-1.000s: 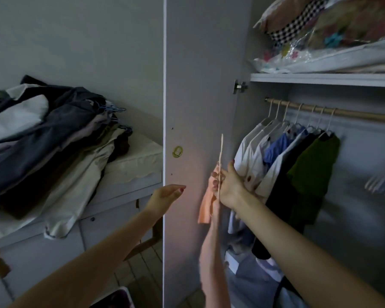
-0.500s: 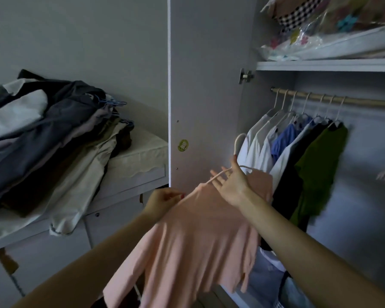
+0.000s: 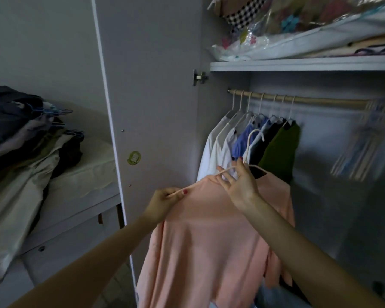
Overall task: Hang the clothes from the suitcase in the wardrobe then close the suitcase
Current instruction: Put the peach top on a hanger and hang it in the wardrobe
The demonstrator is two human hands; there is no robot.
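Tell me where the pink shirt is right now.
The pink shirt is low in the middle of the head view, on a white hanger held by the left hand and right hand, before the open wardrobe, below the rail.

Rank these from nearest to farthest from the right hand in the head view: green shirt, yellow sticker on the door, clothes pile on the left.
From the right hand:
1. Green shirt, hanging just up and to its right.
2. Yellow sticker, leftward on the wardrobe door.
3. Clothes pile, far left outside the wardrobe.

Head view, close, toward wardrobe (image 3: 298,63)
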